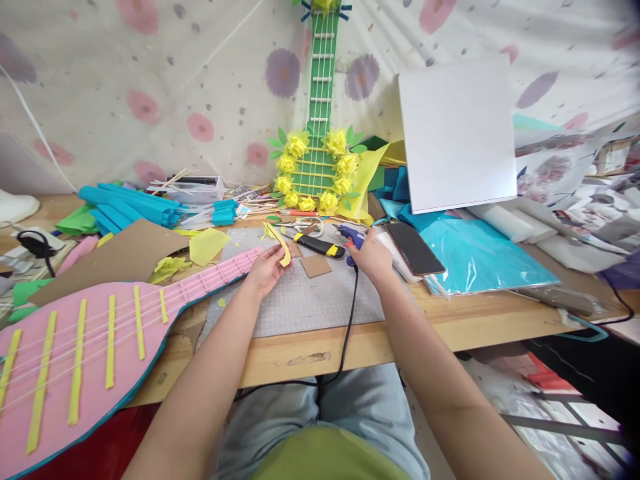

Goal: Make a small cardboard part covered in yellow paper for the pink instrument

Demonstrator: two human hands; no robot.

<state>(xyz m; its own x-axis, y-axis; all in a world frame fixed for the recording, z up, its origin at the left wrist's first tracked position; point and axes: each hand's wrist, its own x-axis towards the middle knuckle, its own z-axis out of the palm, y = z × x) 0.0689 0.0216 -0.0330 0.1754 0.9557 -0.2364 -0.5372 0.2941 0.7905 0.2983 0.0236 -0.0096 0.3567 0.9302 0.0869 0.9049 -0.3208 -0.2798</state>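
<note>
My left hand [266, 272] pinches a curved strip [279, 243] with a pale yellow face, near the end of a pink toy guitar's neck [215, 275]. My right hand [373, 257] is wrapped round a blue glue gun [351, 235], its nozzle pointing left and its black cord [351, 313] trailing over the table edge. Between the hands lie a black and yellow utility knife [320, 245] and a small square of brown cardboard [316, 267] on the grey cutting mat [310, 313]. Scissors [306, 225] rest just behind the knife.
A green guitar with yellow paper flowers [320, 167] stands upright at the back. Right of my right hand are a phone [415, 248], a blue plastic-wrapped pack [480, 253] and a leaning white board [457, 137]. Brown cardboard [115, 260] and blue crepe paper [130, 205] lie left.
</note>
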